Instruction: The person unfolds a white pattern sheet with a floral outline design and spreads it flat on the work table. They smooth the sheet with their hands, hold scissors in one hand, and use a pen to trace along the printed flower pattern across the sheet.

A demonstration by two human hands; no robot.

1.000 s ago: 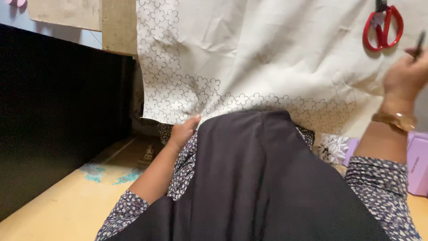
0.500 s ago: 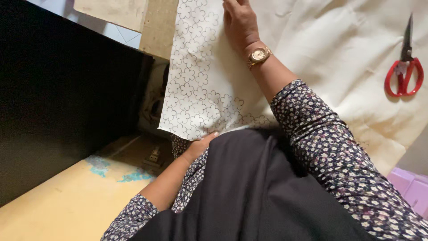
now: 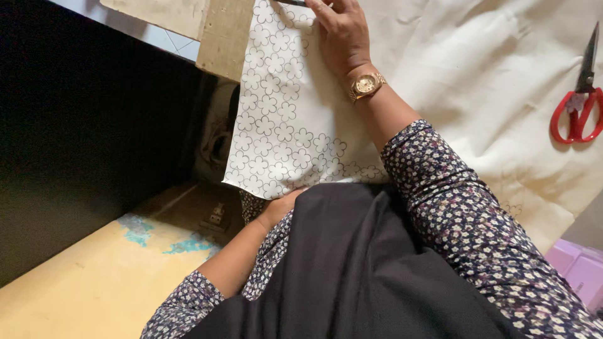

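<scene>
A cream cloth (image 3: 477, 81) printed with small dark flower outlines lies spread over a table. My right hand (image 3: 342, 37), with a gold watch on its wrist, presses flat on the cloth's patterned left part. It pinches a thin dark pen (image 3: 293, 2) at the top edge of the view. My left hand (image 3: 281, 206) is curled at the cloth's hanging lower edge, its fingers tucked under the fabric and partly hidden by my black garment (image 3: 352, 270).
Red-handled scissors (image 3: 576, 107) lie on the cloth at the far right. A wooden table corner (image 3: 223, 34) juts out at the top left beside a dark panel (image 3: 81, 138). Below lie a yellowish floor (image 3: 94, 282) and a purple box (image 3: 581, 270).
My right hand has swung from beside the scissors at the right to the cloth's patterned left part. The view has tilted with it. My left hand stays at the cloth's lower edge.
</scene>
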